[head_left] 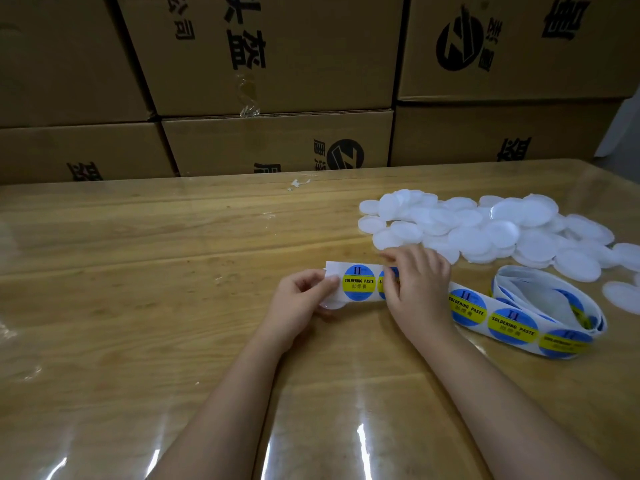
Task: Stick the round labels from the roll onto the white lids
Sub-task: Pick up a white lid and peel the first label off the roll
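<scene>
A white backing strip [334,268] with round blue-and-yellow labels runs from the loose roll [547,299] on the right to the table's middle. My left hand [301,299] pinches the strip's free end, and a white lid [333,303] shows partly under that hand. The first label [359,283] lies in plain view between my hands. My right hand [415,282] covers the second label, its fingers curled on the strip's edge. A heap of white lids [485,230] lies behind the roll.
Stacked cardboard boxes [277,81] form a wall along the table's far edge. The wooden table [138,271] has a glossy clear cover. A single lid [623,296] lies at the right edge, next to the roll.
</scene>
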